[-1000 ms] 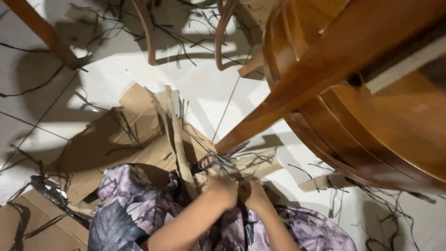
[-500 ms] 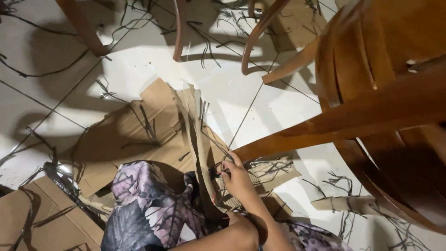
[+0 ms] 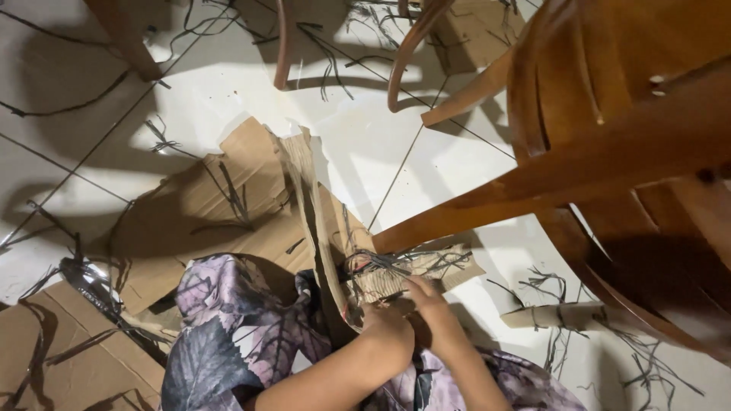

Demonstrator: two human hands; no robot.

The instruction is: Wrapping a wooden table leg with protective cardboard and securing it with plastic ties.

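I sit on the floor in a purple leaf-print garment [image 3: 228, 335]. My left hand [image 3: 384, 329] is a closed fist at the lower end of a tall folded cardboard strip [image 3: 308, 190]. My right hand [image 3: 429, 303] sits just beside it. Its curled fingers grip the near edge of a small corrugated cardboard piece [image 3: 449, 266]. A tangle of dark thin strands [image 3: 373, 262] lies on that piece, just beyond both hands. The insides of both hands are hidden.
A tilted wooden chair [image 3: 609, 152] looms at the right, one leg [image 3: 426, 224] reaching down near my hands. Flat cardboard sheets [image 3: 198, 213] lie left on the white tiled floor [image 3: 365, 152]. A cardboard roll [image 3: 556, 313] and scattered dark strands lie at the right.
My right hand has pulled back from the strand tangle toward my lap. My left hand, tucked out of sight half a second ago, has come up beside it. The view shifted slightly.
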